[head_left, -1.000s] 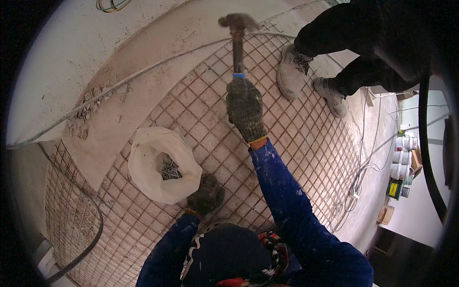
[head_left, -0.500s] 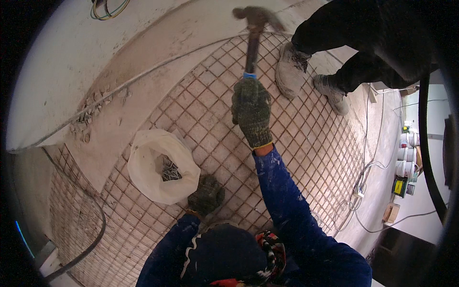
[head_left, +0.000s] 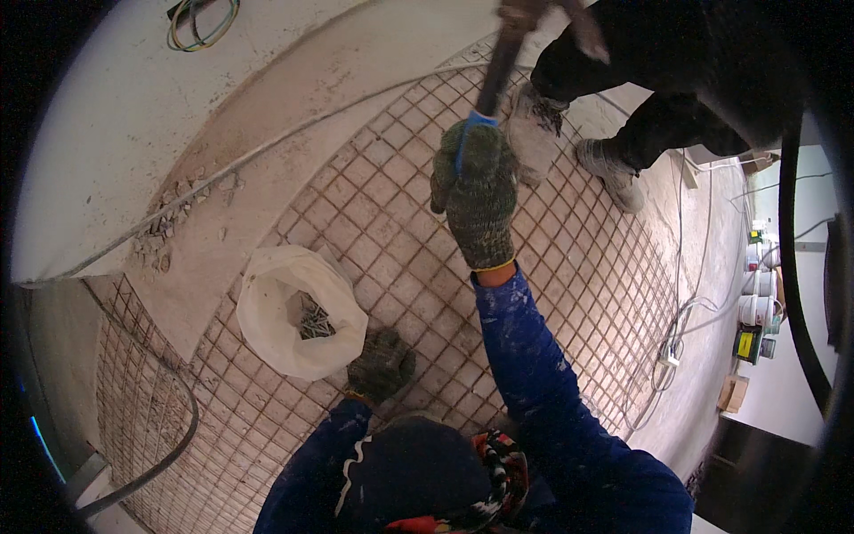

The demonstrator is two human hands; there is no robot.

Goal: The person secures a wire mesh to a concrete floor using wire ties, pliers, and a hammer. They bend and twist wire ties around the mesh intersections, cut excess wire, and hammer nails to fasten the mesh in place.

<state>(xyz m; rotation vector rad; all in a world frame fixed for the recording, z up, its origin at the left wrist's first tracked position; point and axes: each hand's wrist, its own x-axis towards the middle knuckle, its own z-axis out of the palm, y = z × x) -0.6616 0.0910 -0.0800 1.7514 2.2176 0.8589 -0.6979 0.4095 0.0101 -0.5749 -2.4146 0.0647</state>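
In a dark knitted work glove, my right hand (head_left: pixel 479 191) is closed around the handle of a claw hammer (head_left: pixel 500 78). The hammer is lifted, its head cut off by the top edge and smeared by motion. My left hand (head_left: pixel 381 365), gloved alike, rests low over the wire mesh (head_left: pixel 374 214), beside a white bag (head_left: pixel 280 343). Its fingers are curled; whether they pinch the bag or something small is hidden. Loose grey nails (head_left: pixel 315 320) lie inside the open bag.
Another person's shoe (head_left: pixel 614 173) and dark-trousered legs (head_left: pixel 640 53) stand close beyond the hammer, at upper right. A cable (head_left: pixel 294 133) crosses the far side near rubble (head_left: pixel 165 222). More cables (head_left: pixel 667 356) and stacked buckets (head_left: pixel 756 298) are at the right.
My right hand has tilted the hammer rightward and lifted it, so its head now passes out of the top of the picture. My left hand and the bag have hardly moved.
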